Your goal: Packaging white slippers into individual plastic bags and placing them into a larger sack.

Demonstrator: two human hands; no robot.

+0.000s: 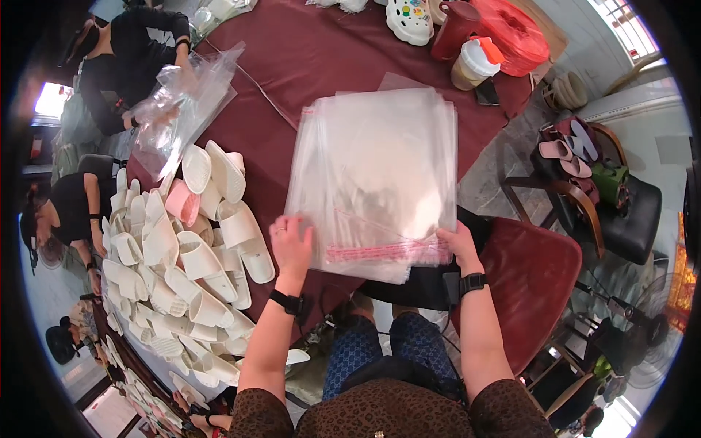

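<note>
A thick stack of clear plastic bags (372,175) with pink-red strips along the near end lies in front of me, its near edge overhanging the table edge. My left hand (292,244) is at the lower left side of the stack, fingers apart, touching or just beside the bags' edge. On the opposite side, my right hand (460,244) pinches the lower right edge, with the thumb on top and the other fingers mostly hidden. Left of the stack is a large heap of cream slippers (204,266), with a pink slipper (182,202) among them.
A dark red cloth covers the table (270,36). At the far right stand a lidded cup (476,64), a dark red jug (454,29) and a red plastic bag (515,36). A co-worker at far left handles clear bags (175,109). A red chair (529,285) stands to my right.
</note>
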